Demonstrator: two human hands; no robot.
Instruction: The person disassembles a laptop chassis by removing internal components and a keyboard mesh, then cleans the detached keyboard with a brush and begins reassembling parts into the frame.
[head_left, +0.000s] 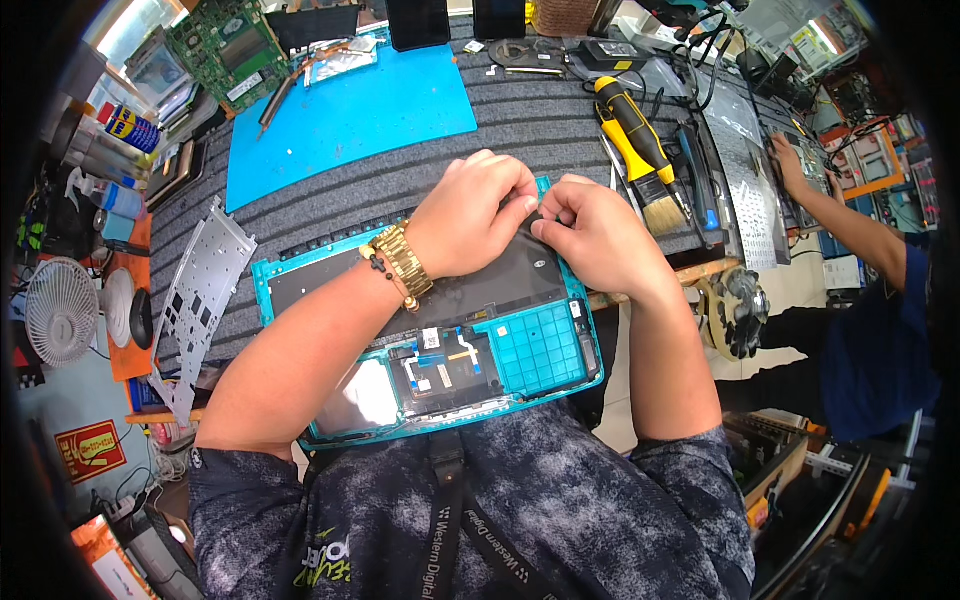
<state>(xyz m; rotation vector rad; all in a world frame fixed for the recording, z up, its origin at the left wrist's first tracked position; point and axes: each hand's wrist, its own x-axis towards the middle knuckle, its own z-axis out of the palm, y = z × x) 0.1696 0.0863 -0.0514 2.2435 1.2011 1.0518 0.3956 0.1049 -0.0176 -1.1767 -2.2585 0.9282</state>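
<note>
1. I see a bench under a grey ribbed mat (540, 125), with a blue work mat (350, 120) on it at 11 o'clock.
2. A yellow-and-black screwdriver (635, 130) and a brush (660, 212) lie toward half past one; a perforated metal plate (205, 295) slants at 9.
3. Around the room I have a white fan (62, 310) at 9, a green circuit board (232, 55) between 10 and 11, and a co-worker (875, 335) at 3, reaching to a bench at 2.
4. The teal laptop shell (475, 300) sits just off my centre toward 8, its inside facing up and its far edge over the grey mat.
5. Its long axis runs from just below 9 to just above 3; the side with the ribbon cables (450, 362) and gridded bay (540, 355) points nearly to 6.
6. The left hand (478, 212) and right hand (598, 232) meet at the shell's 1 o'clock corner, fingers curled, thumbs near forefingers; I cannot tell whether either grips anything.
</note>
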